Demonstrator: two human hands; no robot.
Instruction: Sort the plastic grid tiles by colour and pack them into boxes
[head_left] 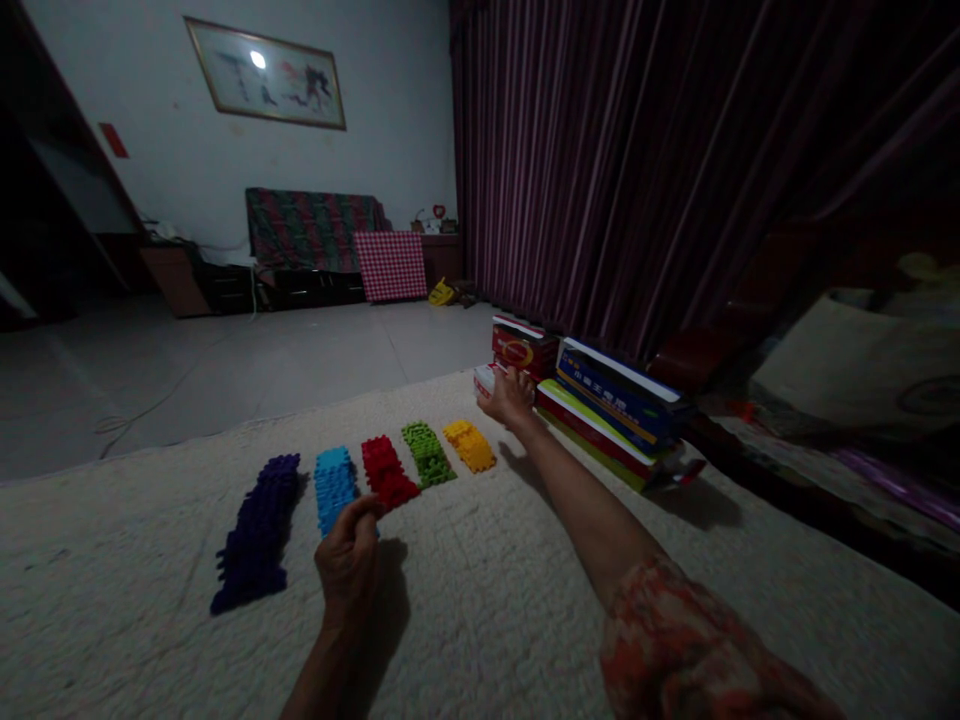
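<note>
Head view: the right hand lies over a small white box, beside the red box; I cannot tell how firmly it grips. The left hand covers the near end of the light-blue blocks, by the red blocks; I cannot tell whether its bent fingers pinch anything. Purple blocks lie leftmost on the pale cloth.

Head camera | looked forward and down from above and behind the left hand and right hand | faced the wall beyond them | hands sat near the lens, wall well past them
</note>
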